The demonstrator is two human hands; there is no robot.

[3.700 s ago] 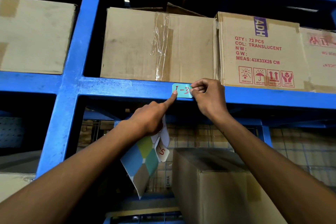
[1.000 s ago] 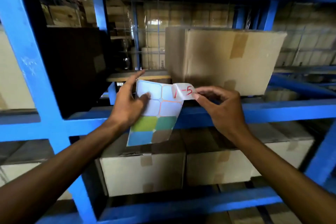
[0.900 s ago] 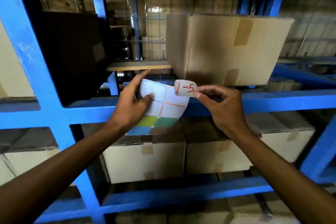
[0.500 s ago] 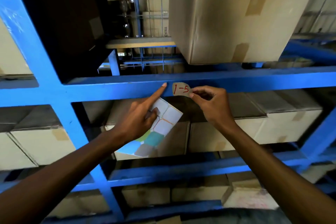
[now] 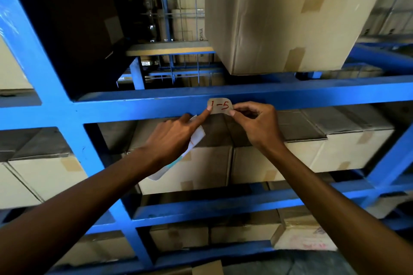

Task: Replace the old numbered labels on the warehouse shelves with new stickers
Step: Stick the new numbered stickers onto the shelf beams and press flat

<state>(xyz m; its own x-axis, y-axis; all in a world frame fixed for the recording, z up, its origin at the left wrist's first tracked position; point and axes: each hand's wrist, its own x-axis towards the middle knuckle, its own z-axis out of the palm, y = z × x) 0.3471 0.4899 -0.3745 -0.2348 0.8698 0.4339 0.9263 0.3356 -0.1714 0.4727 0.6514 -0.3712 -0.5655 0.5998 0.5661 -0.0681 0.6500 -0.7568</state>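
Observation:
A pale sticker (image 5: 220, 105) with "1-5" in red lies against the front of the blue shelf beam (image 5: 143, 105). My right hand (image 5: 257, 126) pinches the sticker's right edge between thumb and forefinger. My left hand (image 5: 172, 138) presses its outstretched forefinger on the sticker's left edge, while its other fingers curl round the sticker sheet (image 5: 192, 149), which hangs below the hand and is mostly hidden by it.
A large taped cardboard box (image 5: 288, 15) sits on the shelf above the beam, a dark box (image 5: 71, 20) to its left. More cartons (image 5: 335, 152) fill the shelf below. A blue upright (image 5: 44, 69) stands at the left.
The sticker has come up from the sheet to the beam front. My left forefinger has slid right onto the sticker's left edge. The sheet has dropped lower behind my left hand.

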